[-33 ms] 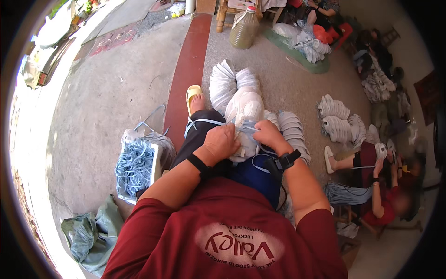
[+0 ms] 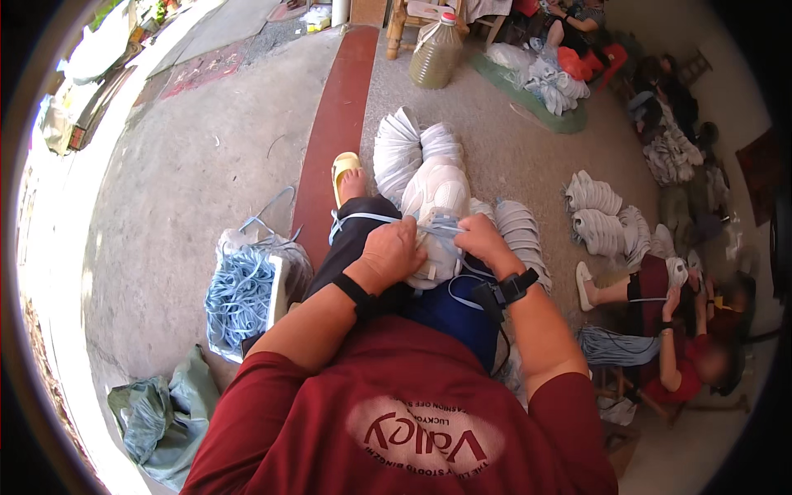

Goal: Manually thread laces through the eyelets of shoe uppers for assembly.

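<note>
- Head view: the left hand [image 2: 394, 252] lies curled, fingers bent down over the near left side of a white shoe [image 2: 437, 216] resting on the person's lap, gripping it; a black band sits on that wrist
- The right hand [image 2: 480, 238] is likewise closed, fingers pinched on the shoe's right side where pale blue laces [image 2: 450, 227] cross it; a black watch-like strap is on that wrist
- The shoe sits between the two hands, touching both, its far end pointing away from the person; one lace runs left across the dark trouser leg toward the foot in a yellow sandal [image 2: 345, 169]
- On the floor just left of the person's knee stands a bag of pale blue laces [image 2: 243, 293]; stacks of white shoes [image 2: 404, 148] lie on the floor just beyond the lap; another seated person [image 2: 676, 330] is at the right
</note>
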The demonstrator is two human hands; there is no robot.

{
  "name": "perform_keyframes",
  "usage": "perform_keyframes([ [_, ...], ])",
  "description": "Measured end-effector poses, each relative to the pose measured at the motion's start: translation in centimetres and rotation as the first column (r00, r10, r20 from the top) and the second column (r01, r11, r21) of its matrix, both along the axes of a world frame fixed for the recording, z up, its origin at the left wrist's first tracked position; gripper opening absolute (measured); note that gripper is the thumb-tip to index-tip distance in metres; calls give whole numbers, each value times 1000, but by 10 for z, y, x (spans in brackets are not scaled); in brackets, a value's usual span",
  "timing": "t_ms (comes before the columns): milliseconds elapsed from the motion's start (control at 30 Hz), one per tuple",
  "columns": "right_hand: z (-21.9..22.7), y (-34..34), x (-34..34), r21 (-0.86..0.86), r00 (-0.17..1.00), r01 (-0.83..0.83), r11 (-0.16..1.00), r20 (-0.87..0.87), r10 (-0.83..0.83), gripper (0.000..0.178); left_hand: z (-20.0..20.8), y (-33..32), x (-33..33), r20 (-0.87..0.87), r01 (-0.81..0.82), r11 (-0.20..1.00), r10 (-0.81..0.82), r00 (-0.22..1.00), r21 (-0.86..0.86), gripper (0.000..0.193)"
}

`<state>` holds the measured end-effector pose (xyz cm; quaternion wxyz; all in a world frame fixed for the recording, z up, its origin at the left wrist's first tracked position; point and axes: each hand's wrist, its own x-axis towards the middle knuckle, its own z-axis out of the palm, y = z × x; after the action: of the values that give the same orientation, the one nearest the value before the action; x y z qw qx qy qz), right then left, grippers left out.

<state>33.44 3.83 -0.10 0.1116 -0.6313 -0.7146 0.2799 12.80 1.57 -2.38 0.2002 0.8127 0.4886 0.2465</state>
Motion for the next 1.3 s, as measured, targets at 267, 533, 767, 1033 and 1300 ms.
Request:
perform_keyframes([
  [267, 15, -43, 191, 214, 533, 835, 507, -542, -650, 2, 15, 0, -5, 14, -120, 973, 125, 992, -195, 45],
  [533, 9, -107, 249, 402, 580, 809, 429, -421, -697, 16, 15, 2, 1, -54, -130, 973, 122, 991, -188, 47],
  [767, 51, -188, 318, 235, 902, 373, 897, 135, -411, 34, 16, -1, 6, -88, -140, 977, 127, 988, -160, 45],
  [1033, 50, -307, 335, 96, 699, 710, 698, -221, -680, 8, 7, 2, 7, -92, -145, 982, 134, 987, -121, 37],
  [1300, -1, -414, 389, 141, 539, 842, 521, -178, -823, 15, 18, -5, 6, 46, 34, 991, -40, 998, 127, 20],
])
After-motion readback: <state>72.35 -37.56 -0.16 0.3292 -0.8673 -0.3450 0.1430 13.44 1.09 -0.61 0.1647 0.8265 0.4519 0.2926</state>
